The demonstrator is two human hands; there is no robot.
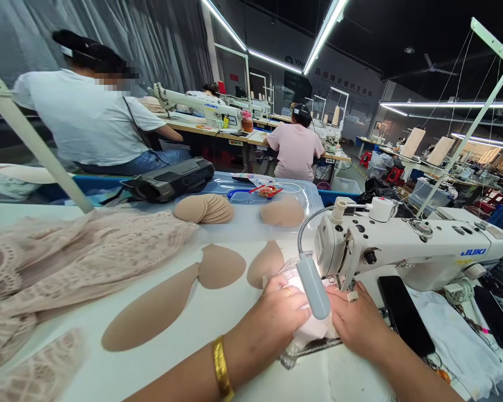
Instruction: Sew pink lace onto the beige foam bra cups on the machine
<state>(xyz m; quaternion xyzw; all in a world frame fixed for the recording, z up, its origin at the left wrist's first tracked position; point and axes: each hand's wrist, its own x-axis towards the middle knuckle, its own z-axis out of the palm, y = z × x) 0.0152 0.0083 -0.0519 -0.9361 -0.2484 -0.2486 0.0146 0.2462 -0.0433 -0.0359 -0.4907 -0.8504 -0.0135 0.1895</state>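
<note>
Your left hand (281,307) is curled onto the pale fabric (308,334), which lies at the needle end of the white sewing machine (402,244). Your right hand (358,315) rests at the fabric's other side; whether its fingers grip, I cannot tell. Beige pads (222,267) lie to your left.

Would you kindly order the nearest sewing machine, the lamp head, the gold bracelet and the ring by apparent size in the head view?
Largest to smallest:
Nearest sewing machine
Lamp head
Bracelet
Ring
</note>
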